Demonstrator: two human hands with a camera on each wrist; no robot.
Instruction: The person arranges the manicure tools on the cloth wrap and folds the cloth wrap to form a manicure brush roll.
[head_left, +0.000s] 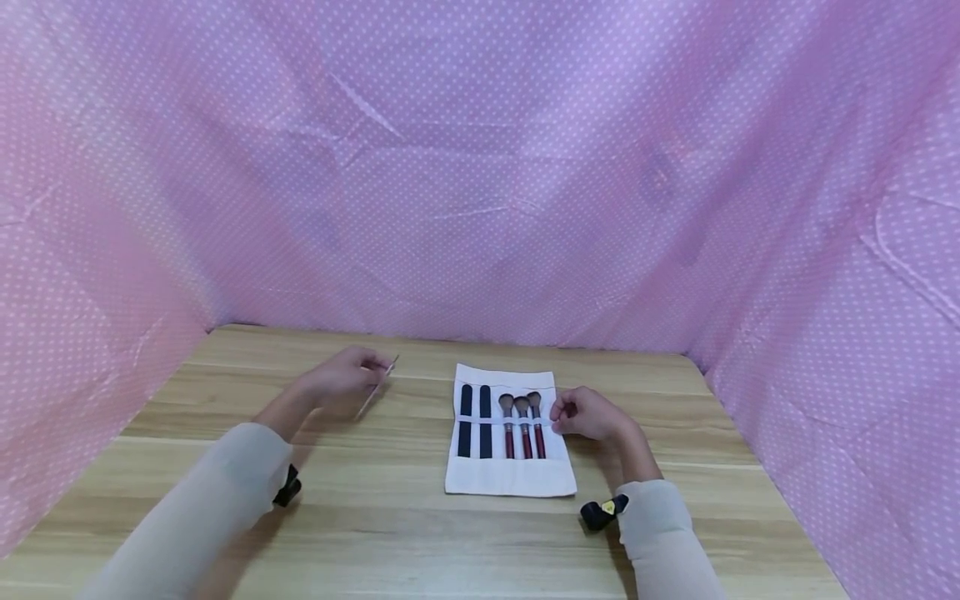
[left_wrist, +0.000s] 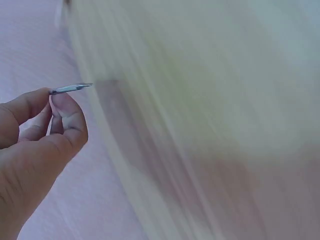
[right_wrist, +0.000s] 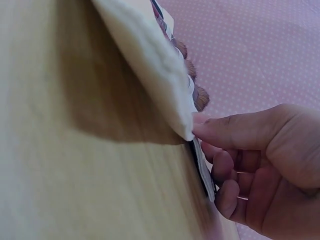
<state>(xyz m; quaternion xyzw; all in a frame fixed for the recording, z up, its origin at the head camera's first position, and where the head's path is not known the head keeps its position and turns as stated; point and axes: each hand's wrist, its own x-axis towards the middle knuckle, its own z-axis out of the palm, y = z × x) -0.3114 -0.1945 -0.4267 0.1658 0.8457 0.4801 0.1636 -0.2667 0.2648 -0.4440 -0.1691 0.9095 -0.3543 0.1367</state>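
My left hand is raised over the left part of the table, thumb and fingertips pinching a slim silvery tool with a narrow tip. Its exact kind does not show. To the right, a white cloth brush holder lies spread out. My right hand pinches the holder's right edge between thumb and fingers; in the right wrist view that edge is lifted, with shadow beneath. Under the holder's strap sit three makeup brushes with red handles and brown bristles, beside two flat black strips with rounded tops.
The holder lies on a light wooden table. Pink cloth with white dots hangs behind the table and along both sides. Each wrist wears a small black camera at the sleeve cuff.
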